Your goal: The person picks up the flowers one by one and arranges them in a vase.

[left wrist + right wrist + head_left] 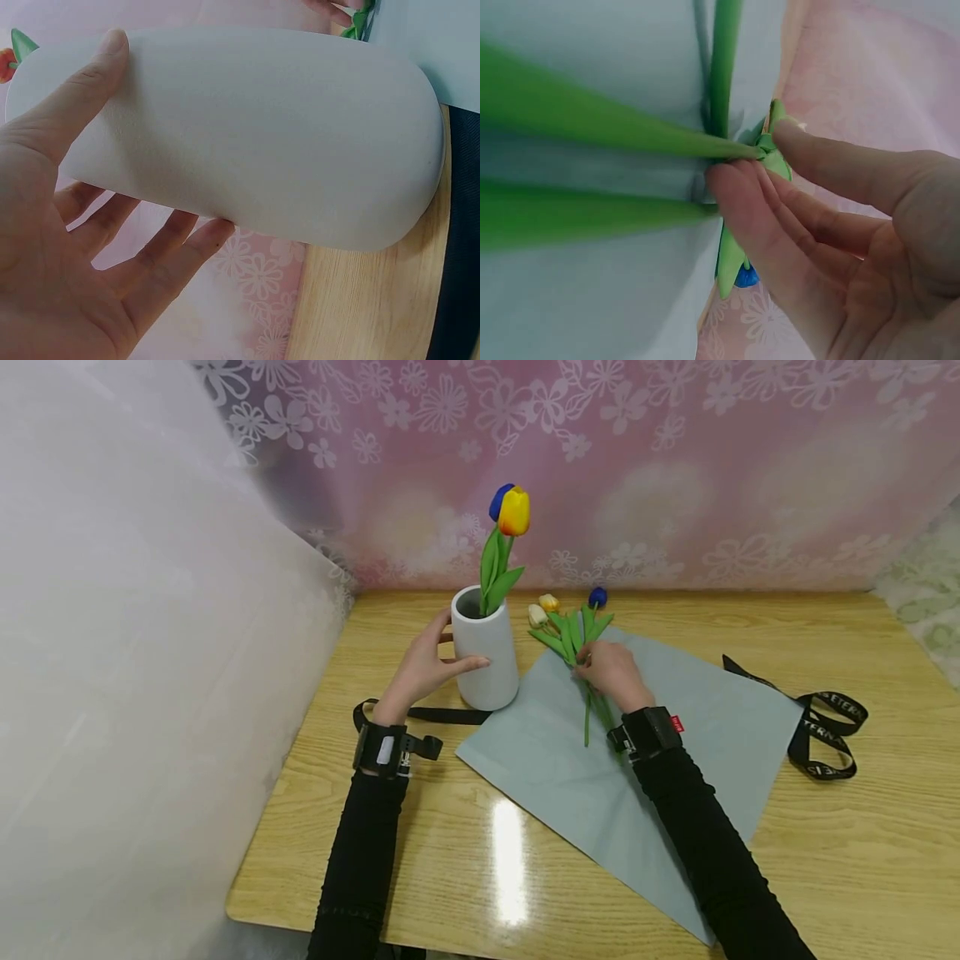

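Note:
A white vase (486,664) stands upright on the table, holding a yellow tulip (514,513) and a blue tulip (497,503) with green leaves. My left hand (424,667) grips the vase from the left, thumb across its front and fingers behind it, as the left wrist view also shows. To the right, more tulips lie on grey-blue wrapping paper (675,760): a blue one (597,597), a cream one (537,615) and a yellow-orange one (549,602). My right hand (613,673) pinches at their green stems (660,139), just below the leaves.
A black ribbon with white lettering (828,735) lies looped at the paper's right edge. Another black ribbon stretch (450,716) passes in front of the vase. The wooden table (885,860) ends at a pink floral curtain (675,493) behind and white sheeting (150,652) on the left.

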Tool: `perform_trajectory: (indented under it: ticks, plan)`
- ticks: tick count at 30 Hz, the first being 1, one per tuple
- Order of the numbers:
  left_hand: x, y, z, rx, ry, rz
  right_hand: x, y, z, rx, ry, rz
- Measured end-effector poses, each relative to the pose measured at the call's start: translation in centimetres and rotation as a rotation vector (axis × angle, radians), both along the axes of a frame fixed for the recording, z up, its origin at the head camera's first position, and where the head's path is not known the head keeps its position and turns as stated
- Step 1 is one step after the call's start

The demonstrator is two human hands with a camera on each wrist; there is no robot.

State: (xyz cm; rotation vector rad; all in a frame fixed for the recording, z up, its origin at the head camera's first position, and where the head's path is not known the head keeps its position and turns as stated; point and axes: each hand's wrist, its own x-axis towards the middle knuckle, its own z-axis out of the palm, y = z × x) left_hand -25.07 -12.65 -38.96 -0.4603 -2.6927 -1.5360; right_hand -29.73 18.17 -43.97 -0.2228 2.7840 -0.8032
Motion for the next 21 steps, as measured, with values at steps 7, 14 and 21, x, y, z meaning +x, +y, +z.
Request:
perform_trajectory:
  ticks: [7,14,21]
  plan:
    - [0.10,0.04,0.00,-0.005,-0.015,0.011,-0.13,0.01,-0.31,-0.006,-0.044,0.006]
    - [-0.10,0.15,-0.03,0.010,-0.023,0.003,-0.20,0.01,-0.42,-0.024,-0.064,0.002]
    - [-0.06,0.12,0.11,0.018,-0.032,0.006,-0.17,0.08,-0.21,-0.045,-0.090,-0.005]
